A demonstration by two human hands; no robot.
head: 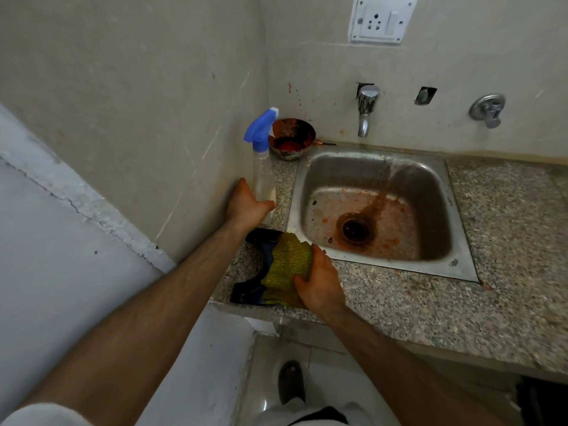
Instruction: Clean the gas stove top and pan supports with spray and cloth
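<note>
Seen from the head camera, looking down at a speckled stone table in a corner, beside a stained steel sink. The step in hand appears to be wiping a pan support: a black support lies on the table near its front edge, left of the sink, with a yellow-green cloth bunched over its right side. The right hand presses down on the cloth, fingers curled into its folds and grasping it. The left hand is wrapped around the base of a clear spray bottle with a blue trigger head, which stands upright on the table just behind the support, against the wall. Next, most likely, the bottle must be lifted and aimed at the support, or the cloth rubbed along its arms. No stove top is in view. A dirty bowl sits in the back corner; a tap juts from the wall.
</note>
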